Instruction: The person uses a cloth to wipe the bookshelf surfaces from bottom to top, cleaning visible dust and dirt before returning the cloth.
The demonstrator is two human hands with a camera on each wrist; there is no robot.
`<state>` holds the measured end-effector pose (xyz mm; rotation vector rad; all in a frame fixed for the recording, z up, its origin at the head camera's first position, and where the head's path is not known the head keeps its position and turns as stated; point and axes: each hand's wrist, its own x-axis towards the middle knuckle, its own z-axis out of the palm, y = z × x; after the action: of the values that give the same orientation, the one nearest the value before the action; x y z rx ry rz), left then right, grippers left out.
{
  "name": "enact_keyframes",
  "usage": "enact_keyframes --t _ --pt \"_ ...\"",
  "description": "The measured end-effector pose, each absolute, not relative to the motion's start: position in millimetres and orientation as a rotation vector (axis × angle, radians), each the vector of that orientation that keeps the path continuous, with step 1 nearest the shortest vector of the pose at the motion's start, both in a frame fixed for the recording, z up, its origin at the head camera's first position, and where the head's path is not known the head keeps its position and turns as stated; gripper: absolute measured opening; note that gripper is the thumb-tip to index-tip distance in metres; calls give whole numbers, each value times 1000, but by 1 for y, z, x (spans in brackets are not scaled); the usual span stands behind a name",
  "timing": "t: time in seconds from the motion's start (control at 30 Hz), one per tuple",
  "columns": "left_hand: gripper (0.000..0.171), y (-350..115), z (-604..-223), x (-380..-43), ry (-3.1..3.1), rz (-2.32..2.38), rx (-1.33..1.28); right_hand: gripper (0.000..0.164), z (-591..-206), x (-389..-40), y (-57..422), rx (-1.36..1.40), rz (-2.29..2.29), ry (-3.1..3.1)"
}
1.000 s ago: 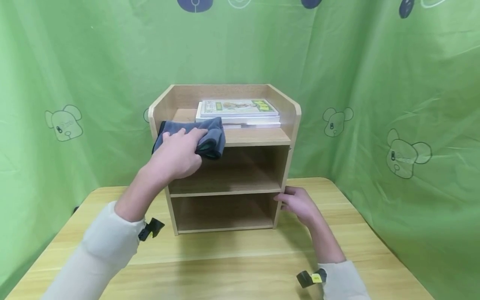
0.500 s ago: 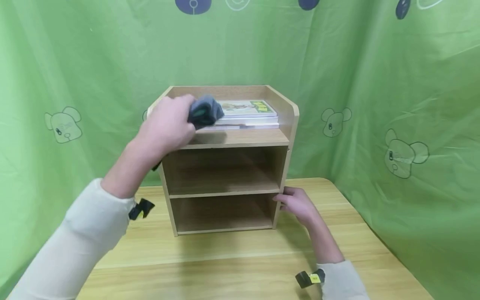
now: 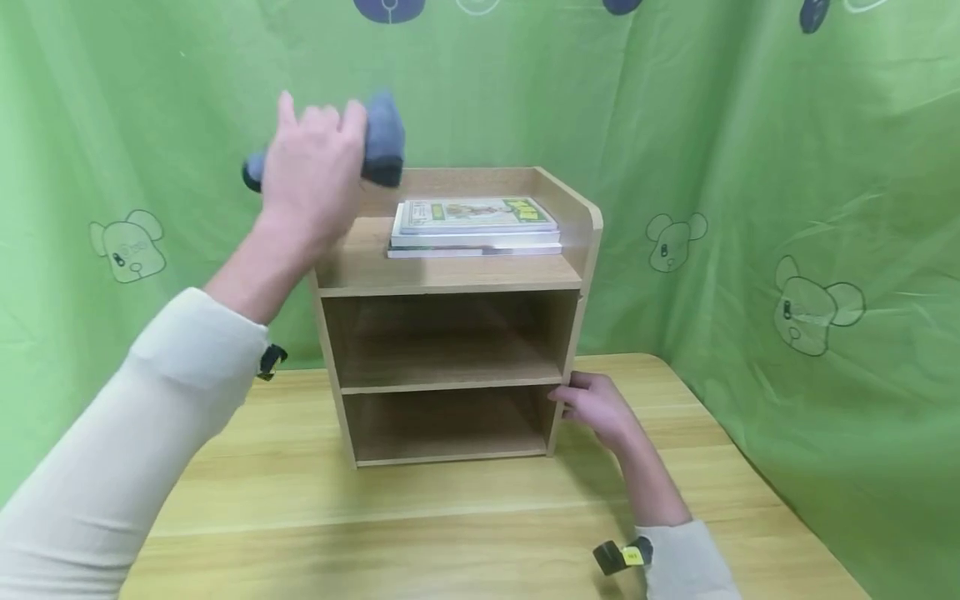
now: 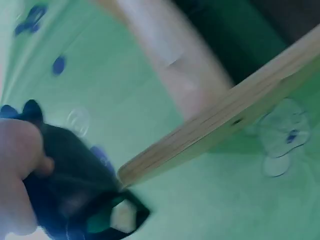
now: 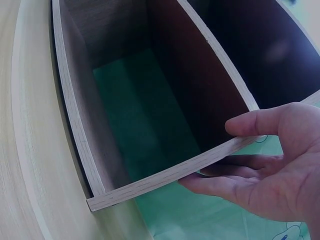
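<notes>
My left hand (image 3: 315,171) grips a grey-blue folded cloth (image 3: 384,137) with black edging, raised above the upper left corner of a small wooden shelf unit (image 3: 453,386). Cloth shows on both sides of the hand; the palm side is hidden in the head view. Seen from the left wrist, the dark cloth (image 4: 75,165) hangs close by the end of a wooden side panel (image 4: 210,117). My right hand (image 3: 598,410) holds the unit's right side panel at middle-board height. In the right wrist view the thumb (image 5: 250,124) lies inside the panel and the fingers (image 5: 215,184) outside.
A short stack of books (image 3: 480,218) lies on the unit's top board, toward the right. Raised panels border that board at the back and sides. The unit stands on a wooden table (image 3: 450,533), with green curtain (image 3: 750,208) behind and on both sides.
My left hand has lifted with the cloth from the top board's front left, up and a little leftward, above the unit's left side. My right hand stays on the right panel.
</notes>
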<state>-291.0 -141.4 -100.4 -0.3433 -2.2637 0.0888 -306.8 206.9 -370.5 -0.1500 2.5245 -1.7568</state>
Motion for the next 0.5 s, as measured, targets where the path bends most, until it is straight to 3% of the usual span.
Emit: enact_keyframes --t 0.13,0.37,0.5 --pt "61 -135 -129 -299 -2477 264 -377 57 -372 -307 206 -146 -1761 2525" --pt "48 -131 -150 -297 -2591 312 -417 58 -371 -306 207 -159 -1759 2526" --pt "66 -130 -152 -291 -2622 304 -454 57 -370 -306 208 -156 -1763 2527"
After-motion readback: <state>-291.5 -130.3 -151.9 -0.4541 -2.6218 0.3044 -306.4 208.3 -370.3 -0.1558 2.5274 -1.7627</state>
